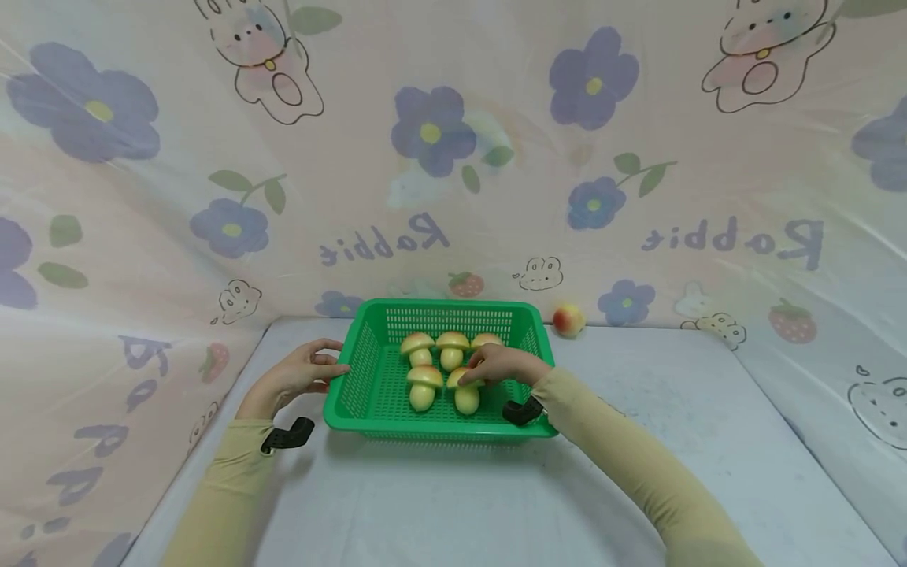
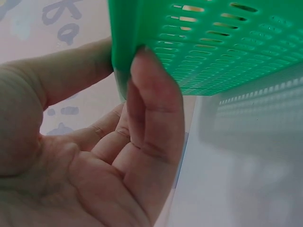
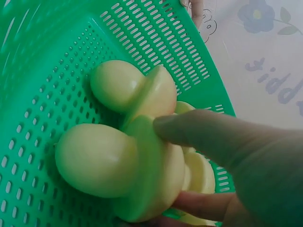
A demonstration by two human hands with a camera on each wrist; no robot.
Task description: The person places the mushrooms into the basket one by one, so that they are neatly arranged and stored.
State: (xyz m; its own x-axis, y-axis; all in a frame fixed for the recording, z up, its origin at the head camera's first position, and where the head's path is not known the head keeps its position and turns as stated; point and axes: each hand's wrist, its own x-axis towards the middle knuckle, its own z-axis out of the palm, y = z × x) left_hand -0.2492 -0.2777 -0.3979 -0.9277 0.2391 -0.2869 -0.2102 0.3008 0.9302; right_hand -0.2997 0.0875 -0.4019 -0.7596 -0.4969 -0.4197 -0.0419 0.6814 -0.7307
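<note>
A green plastic basket with slotted walls holds several toy mushrooms with yellow stems and orange-tinged caps, lying in two rows. My left hand pinches the basket's left rim; the left wrist view shows the thumb outside and a curled finger under the rim's edge. Inside the basket, my right hand grips the cap of the front right toy mushroom, thumb on one side and fingers on the other. Beside it is another toy mushroom. The far right one is partly hidden behind my right hand.
A red and yellow toy fruit sits on the white table behind the basket's right corner. A printed curtain hangs along the table's back edge and left side.
</note>
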